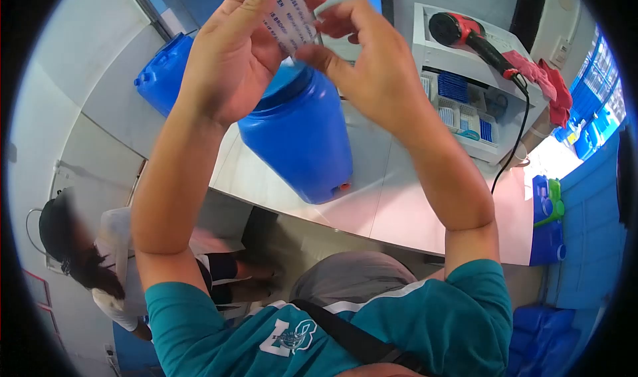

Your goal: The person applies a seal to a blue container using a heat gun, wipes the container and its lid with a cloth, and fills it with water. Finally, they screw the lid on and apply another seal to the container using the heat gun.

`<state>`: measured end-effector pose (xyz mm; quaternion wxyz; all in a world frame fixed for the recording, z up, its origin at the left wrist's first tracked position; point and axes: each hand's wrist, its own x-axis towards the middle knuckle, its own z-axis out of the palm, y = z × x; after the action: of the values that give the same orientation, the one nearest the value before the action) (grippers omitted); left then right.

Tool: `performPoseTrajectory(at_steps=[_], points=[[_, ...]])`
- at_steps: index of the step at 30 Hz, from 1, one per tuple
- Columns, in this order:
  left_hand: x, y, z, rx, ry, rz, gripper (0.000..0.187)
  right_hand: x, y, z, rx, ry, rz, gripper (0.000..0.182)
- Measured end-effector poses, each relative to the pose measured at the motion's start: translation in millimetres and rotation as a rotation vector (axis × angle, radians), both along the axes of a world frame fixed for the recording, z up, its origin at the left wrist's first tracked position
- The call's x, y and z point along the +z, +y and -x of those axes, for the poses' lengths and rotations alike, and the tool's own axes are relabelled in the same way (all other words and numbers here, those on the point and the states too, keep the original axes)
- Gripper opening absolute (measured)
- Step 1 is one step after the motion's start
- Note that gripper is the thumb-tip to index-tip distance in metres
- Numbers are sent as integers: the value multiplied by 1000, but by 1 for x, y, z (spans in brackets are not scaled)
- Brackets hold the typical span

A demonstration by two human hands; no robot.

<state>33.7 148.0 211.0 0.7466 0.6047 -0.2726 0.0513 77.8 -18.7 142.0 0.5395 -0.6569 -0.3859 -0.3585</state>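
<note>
Above the worktop, my left hand [232, 61] holds a clear plastic seal band [287, 17] printed with blue lettering that reads "REFUSE IF" and "BROKEN". The band lies flat, slanting across the fingers, with the thumb on its upper part. My right hand [369, 51] curves in from the other side, thumb and fingertips at the band's lower right edge. Just below both hands stands a blue plastic jug [299, 138], upright on the worktop, with a small red spot near its base. Its top is partly hidden behind my hands.
Another blue container [164, 75] stands behind on the left. A red and black heat gun [475, 38] lies on a white drawer unit [438, 58], its cord hanging down, near red cloths [555, 88]. A person in a dark cap [60, 224] is at the lower left.
</note>
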Motion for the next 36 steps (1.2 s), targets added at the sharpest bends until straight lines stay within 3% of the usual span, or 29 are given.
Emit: performPoseTrajectory(at_steps=[2,5,6,8,10,12,14,15,17,18,19,21,22,24,25,27,28,30,32,34,36], points=[[0,9,-10,113,153,259,45,7,9,-18,-19,-103,9,45],[7,25,-7,2,220,247,55,21,22,-30,-27,-306,79,45],[7,34,-9,6,218,249,55,26,30,-32,46,-251,121,42],[3,60,-21,-58,-78,175,46,33,40,-37,124,-195,165,40],[2,88,-34,21,-58,103,47,42,47,-43,455,188,112,33],[-1,115,-44,96,-33,30,49,63,45,-48,354,173,264,26],[-7,135,-52,230,131,-245,52,73,46,-70,247,167,412,22],[-5,141,-51,227,137,-246,52,78,48,-89,153,126,508,23],[4,151,-50,684,152,-1258,51,83,51,-109,54,81,604,25],[12,157,-58,737,129,-1322,53,84,53,-115,78,69,701,26],[10,157,-65,737,127,-1322,53,84,54,-119,105,59,800,27],[0,147,-75,593,-587,-942,53,84,56,-116,230,50,853,28],[-5,140,-75,598,-585,-942,53,86,58,-113,354,37,904,30],[-7,117,-66,315,-461,-842,53,97,58,-108,348,121,1007,32],[-4,121,-65,316,-460,-840,53,101,58,-105,340,212,1108,34],[2,131,-61,276,-179,-1006,43,92,53,-111,364,240,1077,36],[4,135,-60,271,-177,-1006,43,88,49,-113,388,265,1045,39],[9,139,-52,340,-148,-1328,35,84,45,-114,369,339,1073,42],[11,140,-45,309,-94,-1358,32,77,43,-117,352,412,1096,46],[13,142,-36,283,-42,-1386,28,69,43,-124,424,422,1055,38],[12,143,-24,109,42,-1241,21,72,36,-108,422,400,1080,38]])
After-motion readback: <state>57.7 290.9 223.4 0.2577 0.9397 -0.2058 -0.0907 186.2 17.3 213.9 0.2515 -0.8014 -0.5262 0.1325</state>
